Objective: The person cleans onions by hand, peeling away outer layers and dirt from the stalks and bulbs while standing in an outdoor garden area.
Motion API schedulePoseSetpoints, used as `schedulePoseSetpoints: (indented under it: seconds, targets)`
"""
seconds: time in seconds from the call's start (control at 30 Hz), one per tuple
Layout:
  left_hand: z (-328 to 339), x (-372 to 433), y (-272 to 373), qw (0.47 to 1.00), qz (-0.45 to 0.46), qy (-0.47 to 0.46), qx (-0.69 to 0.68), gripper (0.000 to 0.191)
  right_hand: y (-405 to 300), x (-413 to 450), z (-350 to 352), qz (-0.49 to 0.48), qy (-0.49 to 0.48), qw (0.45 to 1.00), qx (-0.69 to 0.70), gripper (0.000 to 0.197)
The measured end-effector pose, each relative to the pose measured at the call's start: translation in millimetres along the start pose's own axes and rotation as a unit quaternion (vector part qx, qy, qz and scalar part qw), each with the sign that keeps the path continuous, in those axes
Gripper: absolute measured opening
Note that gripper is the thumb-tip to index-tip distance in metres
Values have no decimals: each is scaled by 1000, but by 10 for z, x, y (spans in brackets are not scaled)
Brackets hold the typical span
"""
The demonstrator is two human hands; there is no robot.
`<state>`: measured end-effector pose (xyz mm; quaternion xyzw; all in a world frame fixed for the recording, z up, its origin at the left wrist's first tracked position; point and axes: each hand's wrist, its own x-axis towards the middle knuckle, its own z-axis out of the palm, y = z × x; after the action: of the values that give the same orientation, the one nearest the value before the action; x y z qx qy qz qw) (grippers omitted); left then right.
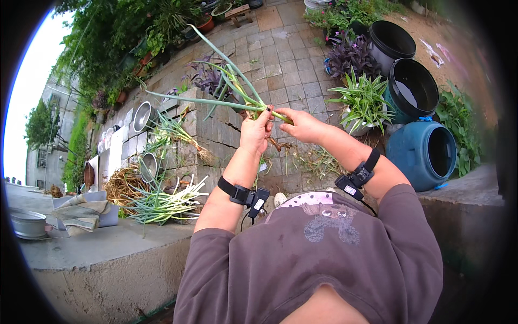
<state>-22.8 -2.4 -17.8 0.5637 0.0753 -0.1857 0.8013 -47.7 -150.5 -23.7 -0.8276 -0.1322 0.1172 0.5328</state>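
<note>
My left hand (255, 131) grips a green onion (247, 95) near the lower part of its stalk, and the long leaves fan out away from me to the upper left. Around the stalk's pale lower end are the fingers and thumb of my right hand (303, 126). Brownish outer skin with roots (276, 144) hangs below my left hand. To the left lies a heap of green onions with clean white stalks (174, 202). Beyond it are other green onions with roots attached (190, 139), on the stone blocks.
Two metal bowls (142, 116) (149, 167) and a heap of dry brown stalks (123, 188) are at left. A cloth (81, 214) drapes over a grey bin beside a metal pot (28, 223). Onion trimmings (321, 162) litter the paving. Blue barrel (408, 156) and potted plants stand right.
</note>
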Motion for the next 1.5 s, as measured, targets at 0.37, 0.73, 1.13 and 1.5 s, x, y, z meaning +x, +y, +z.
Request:
schedulePoseSetpoints:
  seconds: [0.37,0.73,1.13,1.5]
  targets:
    - [-62,20,-130,999,-9,-53,11,17,-87,368,-253,105,166,827,526,18]
    - [243,56,-32,984,139,-92,61,25,-131,353,-249,78,128,855,497,12]
    - [461,243,-55,994,77,8,-74,9,-158,214,-307,69,178,851,489,13]
    - [417,313,-160,882,336,-7,331,11,-119,150,-454,90,188,913,352,10]
